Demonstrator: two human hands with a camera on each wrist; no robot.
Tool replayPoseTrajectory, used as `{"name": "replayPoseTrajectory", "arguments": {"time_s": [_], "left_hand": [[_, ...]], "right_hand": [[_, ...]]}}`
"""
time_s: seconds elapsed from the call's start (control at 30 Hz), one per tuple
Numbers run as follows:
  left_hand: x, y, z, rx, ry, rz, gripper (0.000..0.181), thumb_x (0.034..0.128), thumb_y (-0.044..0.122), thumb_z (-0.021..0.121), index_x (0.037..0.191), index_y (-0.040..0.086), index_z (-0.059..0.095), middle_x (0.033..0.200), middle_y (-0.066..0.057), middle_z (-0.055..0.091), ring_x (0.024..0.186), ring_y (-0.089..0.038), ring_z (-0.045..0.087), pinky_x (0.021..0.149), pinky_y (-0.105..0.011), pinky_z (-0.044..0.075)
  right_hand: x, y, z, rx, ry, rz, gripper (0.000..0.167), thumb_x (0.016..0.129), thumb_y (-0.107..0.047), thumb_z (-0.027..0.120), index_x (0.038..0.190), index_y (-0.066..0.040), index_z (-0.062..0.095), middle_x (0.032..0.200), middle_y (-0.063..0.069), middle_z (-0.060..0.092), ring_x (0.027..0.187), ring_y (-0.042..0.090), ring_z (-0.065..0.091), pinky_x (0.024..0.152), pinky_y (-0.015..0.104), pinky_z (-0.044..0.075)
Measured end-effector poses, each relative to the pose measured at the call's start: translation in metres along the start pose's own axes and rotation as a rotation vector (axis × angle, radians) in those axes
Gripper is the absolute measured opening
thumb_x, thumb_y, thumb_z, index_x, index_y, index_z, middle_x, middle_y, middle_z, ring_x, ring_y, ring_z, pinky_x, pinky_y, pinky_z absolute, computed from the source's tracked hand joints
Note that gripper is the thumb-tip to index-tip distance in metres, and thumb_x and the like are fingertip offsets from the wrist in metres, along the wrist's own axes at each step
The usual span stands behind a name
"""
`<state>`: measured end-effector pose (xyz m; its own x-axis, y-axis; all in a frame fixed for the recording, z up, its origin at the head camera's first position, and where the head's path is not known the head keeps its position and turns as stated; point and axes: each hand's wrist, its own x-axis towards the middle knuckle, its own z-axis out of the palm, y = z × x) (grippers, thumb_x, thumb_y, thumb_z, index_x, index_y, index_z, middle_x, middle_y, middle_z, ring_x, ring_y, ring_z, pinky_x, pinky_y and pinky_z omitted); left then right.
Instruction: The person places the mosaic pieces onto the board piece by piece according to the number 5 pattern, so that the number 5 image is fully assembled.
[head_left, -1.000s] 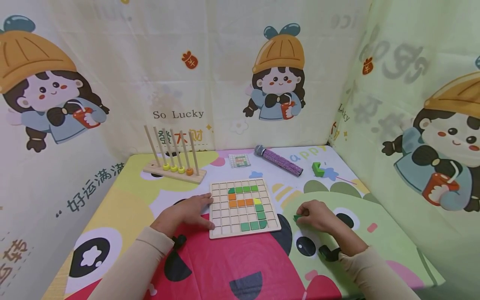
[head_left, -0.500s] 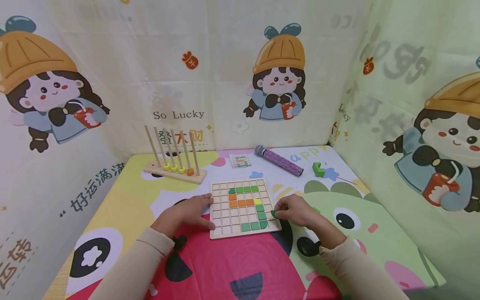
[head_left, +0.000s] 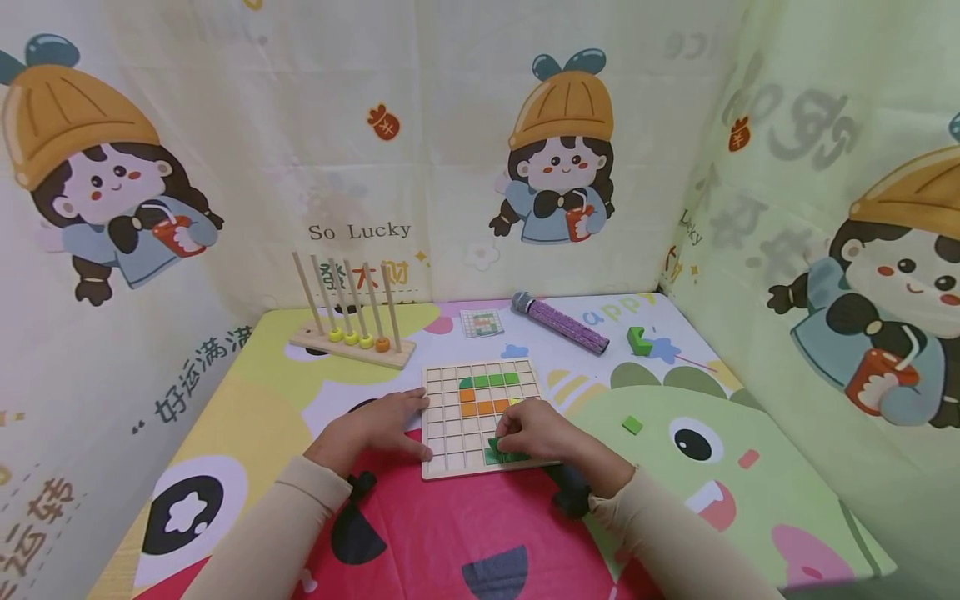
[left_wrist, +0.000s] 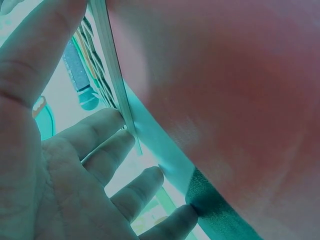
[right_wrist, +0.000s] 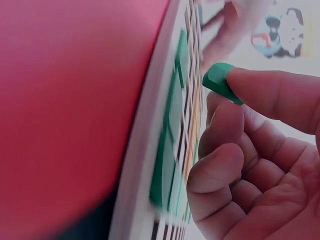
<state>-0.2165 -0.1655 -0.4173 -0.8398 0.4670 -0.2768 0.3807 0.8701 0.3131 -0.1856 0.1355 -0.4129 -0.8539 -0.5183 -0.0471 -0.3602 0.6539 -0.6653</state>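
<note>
A wooden grid board (head_left: pixel 443 433) lies on the table, bearing light green, dark green and orange tiles (head_left: pixel 469 408). My left hand (head_left: pixel 378 427) rests at its left side, thumb and fingers spread and touching the edge. Over the lower right part of the board, my right hand (head_left: pixel 542 433) pinches a dark green tile (right_wrist: pixel 218 80) with one rounded corner between thumb and finger. That tile is tilted above the bottom row of green tiles (head_left: pixel 492 457). Some tiles on the board's right side are hidden behind my right hand.
One loose green tile (head_left: pixel 632 425) lies right of the board. Farther back are a green angular block (head_left: pixel 638 341), a purple glittery microphone (head_left: pixel 566 325) and a small pattern card (head_left: pixel 482 322). A wooden peg stand (head_left: pixel 390 357) with yellow and orange beads stands back left.
My right hand has carried the dark green tile leftward from beside the board to over its bottom row. The loose green tile on the right is now uncovered. My left hand has stayed put.
</note>
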Motion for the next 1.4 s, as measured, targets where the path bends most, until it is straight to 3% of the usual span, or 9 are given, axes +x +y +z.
{"name": "replayPoseTrajectory", "arguments": {"time_s": [0.13, 0.5, 0.87, 1.0, 1.2, 1.4], "left_hand": [[-0.001, 0.002, -0.001, -0.007, -0.004, -0.003, 0.1, 0.0761, 0.054, 0.087, 0.156, 0.007, 0.047, 0.166, -0.012, 0.036, 0.152, -0.036, 0.036, 0.116, -0.053, 0.044], [-0.002, 0.002, -0.002, -0.032, -0.006, -0.014, 0.1, 0.0771, 0.053, 0.087, 0.157, 0.008, 0.045, 0.167, -0.012, 0.035, 0.153, -0.035, 0.035, 0.118, -0.051, 0.042], [-0.003, 0.002, -0.002, -0.036, -0.003, -0.006, 0.099, 0.0776, 0.052, 0.087, 0.156, 0.008, 0.046, 0.167, -0.013, 0.035, 0.153, -0.036, 0.034, 0.119, -0.052, 0.041], [-0.003, 0.003, -0.003, -0.034, -0.003, -0.006, 0.099, 0.0778, 0.051, 0.086, 0.156, 0.008, 0.046, 0.167, -0.013, 0.035, 0.153, -0.037, 0.034, 0.119, -0.052, 0.041], [-0.003, 0.004, -0.004, -0.024, -0.006, -0.005, 0.099, 0.0781, 0.052, 0.086, 0.156, 0.007, 0.046, 0.167, -0.013, 0.035, 0.153, -0.037, 0.035, 0.119, -0.052, 0.041], [-0.003, 0.004, -0.003, -0.015, -0.01, -0.004, 0.099, 0.0778, 0.052, 0.086, 0.156, 0.006, 0.046, 0.167, -0.014, 0.035, 0.153, -0.037, 0.035, 0.119, -0.053, 0.041]], "right_hand": [[0.006, -0.012, 0.01, -0.012, -0.023, -0.034, 0.006, 0.084, -0.013, 0.08, 0.083, -0.017, 0.076, 0.073, -0.011, 0.068, 0.072, 0.006, 0.057, 0.067, 0.025, 0.05], [0.016, -0.028, 0.025, -0.047, -0.027, 0.002, 0.01, 0.085, -0.011, 0.081, 0.077, -0.016, 0.076, 0.069, -0.01, 0.065, 0.072, 0.007, 0.056, 0.065, 0.025, 0.049], [0.017, -0.034, 0.036, -0.269, 0.013, 0.016, 0.016, 0.088, -0.017, 0.08, 0.074, -0.019, 0.073, 0.067, -0.01, 0.062, 0.068, 0.007, 0.052, 0.062, 0.024, 0.046], [0.016, -0.033, 0.037, -0.306, 0.023, 0.003, 0.016, 0.088, -0.019, 0.081, 0.075, -0.02, 0.073, 0.067, -0.011, 0.062, 0.068, 0.007, 0.053, 0.063, 0.024, 0.046], [0.014, -0.03, 0.037, -0.291, 0.044, -0.019, 0.014, 0.09, -0.019, 0.079, 0.077, -0.02, 0.073, 0.069, -0.011, 0.063, 0.068, 0.006, 0.053, 0.063, 0.024, 0.047], [0.011, -0.026, 0.029, -0.177, 0.036, -0.036, 0.005, 0.092, -0.02, 0.074, 0.089, -0.017, 0.073, 0.072, -0.01, 0.063, 0.068, 0.007, 0.054, 0.064, 0.026, 0.048]]}}
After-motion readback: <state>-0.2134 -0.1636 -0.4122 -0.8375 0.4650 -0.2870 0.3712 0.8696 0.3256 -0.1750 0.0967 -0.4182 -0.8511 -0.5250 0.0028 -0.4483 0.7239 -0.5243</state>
